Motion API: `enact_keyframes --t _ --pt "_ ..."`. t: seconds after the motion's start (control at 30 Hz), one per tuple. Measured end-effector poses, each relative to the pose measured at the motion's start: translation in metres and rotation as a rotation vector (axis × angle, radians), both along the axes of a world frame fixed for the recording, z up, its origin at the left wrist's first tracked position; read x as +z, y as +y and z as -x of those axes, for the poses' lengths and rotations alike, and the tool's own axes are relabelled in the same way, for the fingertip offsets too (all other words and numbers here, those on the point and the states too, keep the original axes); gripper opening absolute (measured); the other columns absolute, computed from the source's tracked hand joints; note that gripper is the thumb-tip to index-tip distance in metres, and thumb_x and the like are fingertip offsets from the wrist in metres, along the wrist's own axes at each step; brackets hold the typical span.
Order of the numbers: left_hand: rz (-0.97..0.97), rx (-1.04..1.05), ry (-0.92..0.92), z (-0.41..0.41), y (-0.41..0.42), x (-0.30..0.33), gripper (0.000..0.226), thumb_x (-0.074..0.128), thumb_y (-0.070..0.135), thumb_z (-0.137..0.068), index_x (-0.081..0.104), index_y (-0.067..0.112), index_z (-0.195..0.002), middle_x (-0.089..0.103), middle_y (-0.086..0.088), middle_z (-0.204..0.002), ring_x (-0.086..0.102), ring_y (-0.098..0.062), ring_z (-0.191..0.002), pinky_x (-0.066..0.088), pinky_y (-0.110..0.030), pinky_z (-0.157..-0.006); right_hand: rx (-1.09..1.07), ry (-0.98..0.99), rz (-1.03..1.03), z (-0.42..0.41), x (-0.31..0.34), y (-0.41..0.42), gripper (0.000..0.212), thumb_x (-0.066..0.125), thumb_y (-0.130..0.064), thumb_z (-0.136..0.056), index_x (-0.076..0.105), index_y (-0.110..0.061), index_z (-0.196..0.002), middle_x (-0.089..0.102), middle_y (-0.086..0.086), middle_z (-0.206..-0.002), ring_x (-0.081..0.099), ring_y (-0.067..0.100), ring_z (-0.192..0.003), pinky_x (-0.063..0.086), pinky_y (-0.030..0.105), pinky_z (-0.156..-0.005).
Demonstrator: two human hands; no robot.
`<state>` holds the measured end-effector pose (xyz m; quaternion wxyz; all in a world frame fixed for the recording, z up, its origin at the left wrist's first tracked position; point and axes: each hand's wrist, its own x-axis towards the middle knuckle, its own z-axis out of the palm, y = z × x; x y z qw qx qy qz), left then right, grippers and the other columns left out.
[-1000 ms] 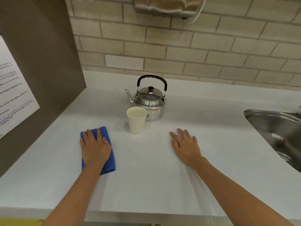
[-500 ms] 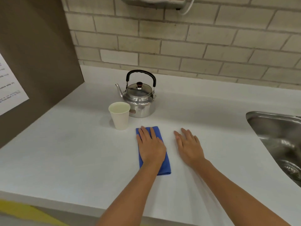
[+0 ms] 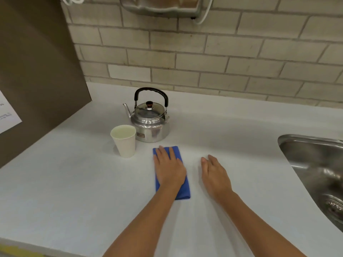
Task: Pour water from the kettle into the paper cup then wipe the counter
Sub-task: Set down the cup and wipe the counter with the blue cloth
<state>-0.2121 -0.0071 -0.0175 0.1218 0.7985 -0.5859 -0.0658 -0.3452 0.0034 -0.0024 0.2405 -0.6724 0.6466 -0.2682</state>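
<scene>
A steel kettle [image 3: 150,125] with a black handle stands upright at the back of the white counter [image 3: 74,182], spout to the left. A white paper cup [image 3: 124,141] with liquid in it stands just left and in front of the kettle. My left hand [image 3: 169,167] lies flat, fingers together, pressing on a folded blue cloth [image 3: 183,190] right of the cup. My right hand [image 3: 215,174] rests flat on the bare counter beside the cloth, holding nothing.
A steel sink [image 3: 315,173] is set into the counter at the right. A brown panel [image 3: 37,71] with a sheet of paper closes off the left side. A tiled wall [image 3: 204,58] runs behind, with a metal fixture [image 3: 163,6] hanging above the kettle.
My left hand slid the blue cloth from left of the cup across to its right, close to my right hand. Over the last half second both hands have hardly shifted.
</scene>
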Motion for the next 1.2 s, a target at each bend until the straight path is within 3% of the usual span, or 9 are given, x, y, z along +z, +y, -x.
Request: enact_keyframes --t 0.13,0.2,0.27,0.37,0.57,0.63,0.87,1.0,1.2 --pt "-0.001 -0.047 0.014 0.037 -0.061 0.002 0.054 0.022 0.027 -0.096 0.013 0.005 -0.145 0.008 -0.026 -0.155 0.005 -0.037 -0.144 0.003 -0.045 -0.120 -0.017 -0.052 0.041 0.010 -0.001 -0.008 0.038 0.028 -0.032 -0.099 0.055 -0.006 -0.099 0.060 0.011 -0.109 0.056 0.026 -0.093 0.043 0.033 -0.079" --pt "-0.020 -0.064 0.037 0.044 -0.080 0.004 0.053 0.021 0.028 -0.097 0.013 0.008 -0.146 0.006 -0.024 -0.156 0.003 -0.035 -0.145 0.002 -0.045 -0.120 -0.010 -0.028 0.086 0.008 -0.001 -0.009 0.037 0.028 -0.030 -0.099 0.056 -0.007 -0.091 0.061 0.013 -0.102 0.057 0.027 -0.084 0.048 0.040 -0.076" --pt "-0.021 -0.088 0.059 0.045 -0.089 0.005 0.052 0.020 0.028 -0.097 0.014 0.013 -0.147 0.003 -0.024 -0.156 0.000 -0.034 -0.145 0.000 -0.044 -0.120 0.046 0.100 0.106 0.006 -0.002 -0.011 0.037 0.026 -0.025 -0.099 0.056 -0.004 -0.105 0.058 0.018 -0.119 0.055 0.030 -0.101 0.046 0.041 -0.089" --pt "0.027 -0.122 0.098 0.033 -0.068 0.001 0.050 0.020 0.026 -0.097 0.018 0.017 -0.146 0.006 -0.023 -0.156 0.002 -0.032 -0.145 0.002 -0.042 -0.120 0.105 0.235 0.080 0.002 -0.001 -0.012 0.043 0.020 -0.023 -0.098 0.041 -0.008 -0.133 0.043 0.013 -0.140 0.038 0.028 -0.129 0.032 0.041 -0.107" --pt "0.090 -0.038 0.117 -0.012 0.012 -0.018 0.053 0.018 0.033 -0.097 0.009 0.022 -0.148 0.001 -0.019 -0.157 -0.001 -0.029 -0.146 -0.001 -0.039 -0.120 0.019 0.287 0.100 -0.017 0.006 -0.012 0.042 0.023 -0.029 -0.099 0.052 -0.007 -0.120 0.056 0.011 -0.124 0.047 0.029 -0.115 0.037 0.041 -0.100" --pt "0.085 -0.025 0.087 -0.016 0.013 -0.017 0.053 0.018 0.034 -0.097 0.008 0.022 -0.148 0.001 -0.020 -0.157 -0.001 -0.029 -0.146 -0.001 -0.040 -0.119 0.047 0.287 0.101 -0.025 0.005 -0.013 0.041 0.023 -0.029 -0.100 0.052 -0.009 -0.120 0.054 0.008 -0.126 0.044 0.028 -0.119 0.035 0.041 -0.101" --pt "0.050 -0.153 0.060 0.009 -0.057 0.002 0.052 0.021 0.028 -0.097 0.014 0.016 -0.147 0.008 -0.022 -0.156 0.004 -0.032 -0.145 0.002 -0.043 -0.121 0.083 0.172 0.041 -0.019 0.003 -0.017 0.047 0.017 -0.030 -0.099 0.026 -0.013 -0.142 0.031 0.008 -0.150 0.029 0.023 -0.137 0.026 0.040 -0.113" --pt "0.059 -0.194 0.109 0.001 -0.043 -0.002 0.053 0.023 0.031 -0.097 0.015 0.017 -0.147 0.006 -0.021 -0.157 0.002 -0.030 -0.145 0.000 -0.040 -0.121 0.010 0.059 0.010 -0.023 0.002 -0.017 0.049 0.020 -0.035 -0.099 0.020 -0.016 -0.144 0.034 0.008 -0.148 0.035 0.024 -0.133 0.029 0.042 -0.110" --pt "0.063 -0.186 0.118 -0.068 0.041 -0.008 0.054 0.022 0.037 -0.096 0.010 0.024 -0.147 0.000 -0.014 -0.159 -0.004 -0.024 -0.147 -0.004 -0.035 -0.119 0.046 0.265 0.072 -0.070 -0.002 -0.009 0.052 0.019 -0.038 -0.098 0.019 -0.015 -0.145 0.028 0.008 -0.152 0.019 0.026 -0.140 0.016 0.049 -0.115"
